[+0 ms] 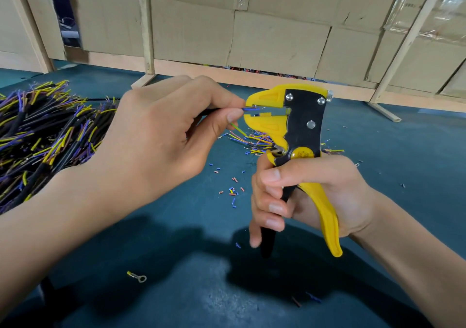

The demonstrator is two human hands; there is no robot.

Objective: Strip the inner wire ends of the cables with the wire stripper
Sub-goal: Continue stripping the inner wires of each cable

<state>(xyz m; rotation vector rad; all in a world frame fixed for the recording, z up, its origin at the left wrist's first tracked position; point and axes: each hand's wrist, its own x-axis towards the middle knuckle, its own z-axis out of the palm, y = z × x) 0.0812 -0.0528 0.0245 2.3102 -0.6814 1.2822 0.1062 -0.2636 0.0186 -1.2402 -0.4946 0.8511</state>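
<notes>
Fingers of the left hand (161, 136) pinch a blue wire (249, 109) inside the wire stripper (300, 123) mouth; right hand (302, 196) grips its handles.

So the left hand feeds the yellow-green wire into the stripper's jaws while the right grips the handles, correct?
Not quite. In the head view the left hand feeds the blue wire into the wire stripper; the yellow-green wire hangs free below. The right hand grips the handles.

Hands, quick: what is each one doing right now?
Left hand: pinches a thin blue inner wire, feeding it into the stripper's jaws.
Right hand: grips the yellow-and-black plastic wire stripper by its handles.
</notes>
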